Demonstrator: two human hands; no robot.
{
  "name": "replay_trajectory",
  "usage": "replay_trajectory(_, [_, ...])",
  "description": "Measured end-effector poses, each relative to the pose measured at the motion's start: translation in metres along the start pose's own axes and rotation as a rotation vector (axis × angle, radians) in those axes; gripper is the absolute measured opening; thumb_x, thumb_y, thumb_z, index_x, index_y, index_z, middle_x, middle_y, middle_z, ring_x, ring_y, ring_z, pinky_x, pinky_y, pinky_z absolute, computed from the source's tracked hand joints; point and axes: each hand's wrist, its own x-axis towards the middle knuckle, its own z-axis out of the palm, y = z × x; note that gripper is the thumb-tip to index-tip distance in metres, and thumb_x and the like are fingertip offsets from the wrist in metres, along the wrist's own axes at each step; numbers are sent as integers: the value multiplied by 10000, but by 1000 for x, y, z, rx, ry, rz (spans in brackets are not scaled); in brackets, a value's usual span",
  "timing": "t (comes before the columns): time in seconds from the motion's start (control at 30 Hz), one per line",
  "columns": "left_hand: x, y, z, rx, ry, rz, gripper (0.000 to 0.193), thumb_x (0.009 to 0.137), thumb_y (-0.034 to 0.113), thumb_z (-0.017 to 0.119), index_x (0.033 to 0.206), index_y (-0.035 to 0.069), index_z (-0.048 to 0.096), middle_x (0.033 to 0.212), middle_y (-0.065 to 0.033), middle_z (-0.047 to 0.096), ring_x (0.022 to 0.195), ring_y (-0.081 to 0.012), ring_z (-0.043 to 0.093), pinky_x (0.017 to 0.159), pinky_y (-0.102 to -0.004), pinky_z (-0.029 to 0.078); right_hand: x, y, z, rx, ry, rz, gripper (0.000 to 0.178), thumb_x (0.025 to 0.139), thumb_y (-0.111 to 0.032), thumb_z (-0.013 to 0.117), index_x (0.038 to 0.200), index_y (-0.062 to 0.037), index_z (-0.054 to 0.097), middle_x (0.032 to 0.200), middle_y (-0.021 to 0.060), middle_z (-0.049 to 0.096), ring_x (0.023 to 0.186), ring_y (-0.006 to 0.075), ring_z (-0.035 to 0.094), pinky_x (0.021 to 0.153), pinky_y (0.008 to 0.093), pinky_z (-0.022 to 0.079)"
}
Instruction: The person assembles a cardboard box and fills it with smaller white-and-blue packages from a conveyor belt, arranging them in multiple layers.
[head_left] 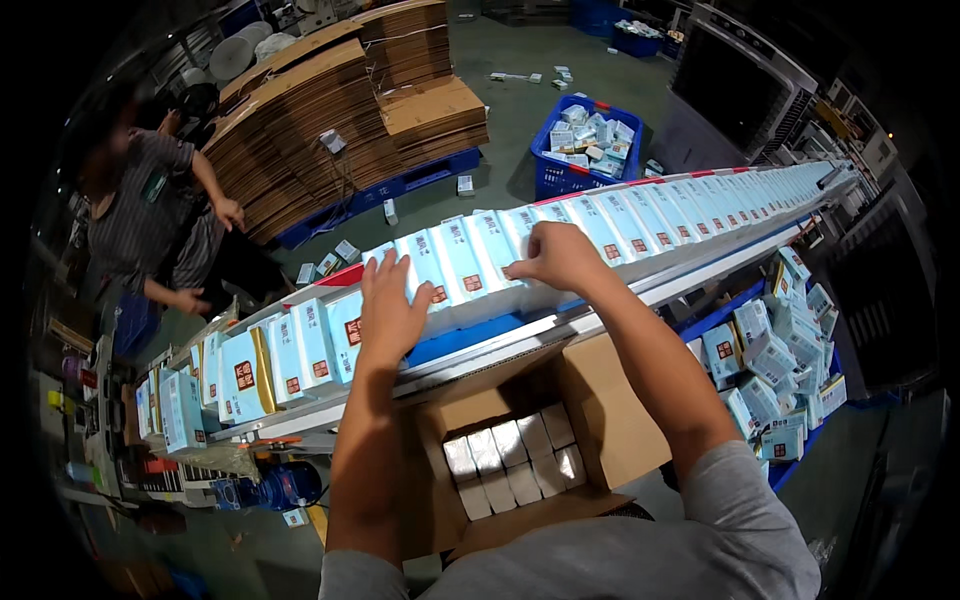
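A long row of light-blue soft tissue packs stands on edge along the conveyor in front of me. My left hand lies over packs at the left part of the row, with its fingers over their tops and its thumb out to the right. My right hand is curled against packs farther right, thumb pointing left. Several packs are held between the two hands. Below them, an open cardboard carton holds two rows of packs whose pale ends face up.
Loose packs fill a blue crate beyond the conveyor and another bin at the right. Flattened cartons are stacked on a blue pallet. A co-worker is at the far left. Scattered packs lie on the floor.
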Motion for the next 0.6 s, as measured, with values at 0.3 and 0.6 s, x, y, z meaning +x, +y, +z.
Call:
replay_trajectory(0.3, [5, -4, -19, -284, 90, -318, 548, 681, 255, 676, 1101, -54, 508, 1056, -233, 549, 1026, -328, 507, 856, -379, 403, 12, -1, -11, 221, -247, 270, 146, 691, -89, 630, 685, 52, 593, 555, 111, 584, 459, 143, 579, 403, 271, 450])
replay_trajectory(0.6, [62, -4, -29, 0, -356, -508, 584, 661, 497, 641, 852, -54, 643, 817, -213, 633, 753, -319, 626, 655, -363, 482, 53, 19, 15, -289, 108, -43, 485, 769, -480, 532, 1007, -67, 621, 1080, 134, 581, 1049, 296, 512, 966, 548, 260])
